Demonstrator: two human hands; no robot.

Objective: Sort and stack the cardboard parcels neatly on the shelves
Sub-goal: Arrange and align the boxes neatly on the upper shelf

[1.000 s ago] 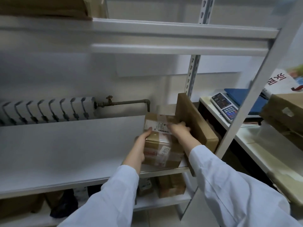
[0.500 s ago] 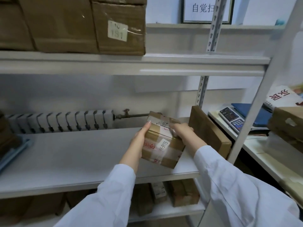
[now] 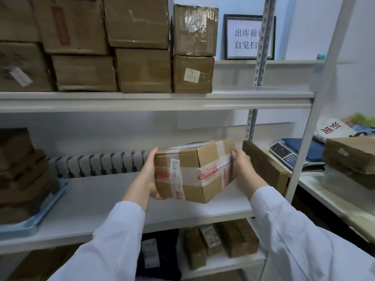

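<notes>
In the head view, the taped cardboard parcel [image 3: 194,171] is in the air, tilted, just above the right part of the middle shelf [image 3: 101,199]. The left hand [image 3: 145,179] has its grip on the parcel's left end and the right hand [image 3: 242,167] grips its right end. Higher than this shelf, brown boxes [image 3: 142,57] stand in 2 layers.

Parcel storeroom or stockroom: white metal shelves [image 3: 158,101] stacked with taped cardboard parcels [image 3: 142,69], one with a numbered label [image 3: 191,75], a framed printed notice [image 3: 243,37] against the wall, an electronic scale [image 3: 284,155] on the side counter [image 3: 316,185].
</notes>
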